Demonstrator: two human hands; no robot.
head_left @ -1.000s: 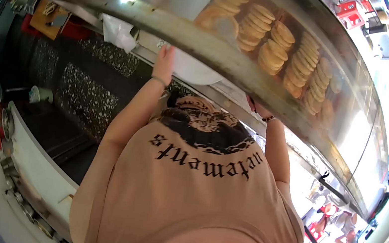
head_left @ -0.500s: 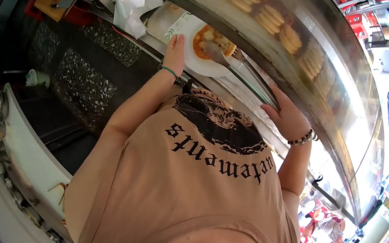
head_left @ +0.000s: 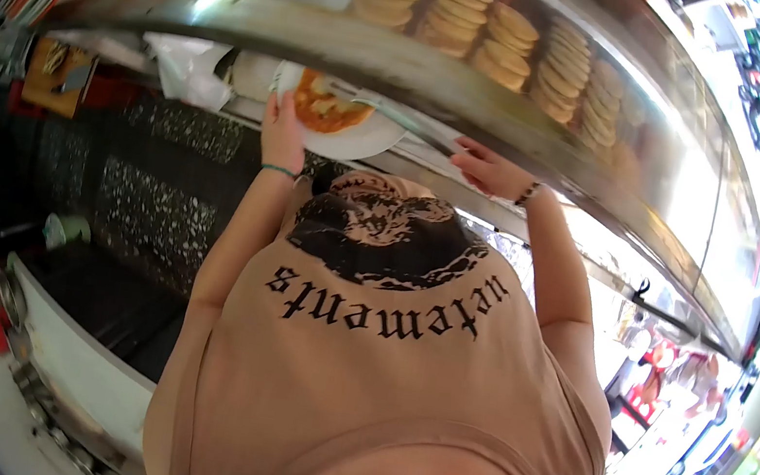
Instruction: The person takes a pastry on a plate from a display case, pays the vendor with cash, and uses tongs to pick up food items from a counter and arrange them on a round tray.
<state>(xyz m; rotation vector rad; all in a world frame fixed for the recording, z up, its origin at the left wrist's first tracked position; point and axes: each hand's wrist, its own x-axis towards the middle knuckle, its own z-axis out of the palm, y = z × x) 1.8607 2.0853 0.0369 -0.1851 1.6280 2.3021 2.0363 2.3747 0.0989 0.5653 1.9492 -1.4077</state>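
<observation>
My left hand (head_left: 285, 135) holds the near left rim of a white plate (head_left: 366, 145), its fingers at the edge. On the plate lies a round, flat piece of food (head_left: 325, 113) with an orange-red surface and a paler patch. My right hand (head_left: 496, 172) grips the handle end of metal tongs (head_left: 414, 123). The tongs reach left over the plate, with their tips at the food's upper right side. The metal frame of the display case partly hides the plate's far side.
A glass display case with stacks of round flat breads (head_left: 452, 17) stands beyond the plate. A white plastic bag (head_left: 190, 72) lies left of the plate. Further left is a wooden board (head_left: 58, 79) with a knife. A white-sided counter (head_left: 83, 316) is at the lower left.
The view has turned, so plate and hands appear further left. My left fingers, straight beside the plate before, now hold its rim. The tongs have shifted from the food's middle toward its upper right side.
</observation>
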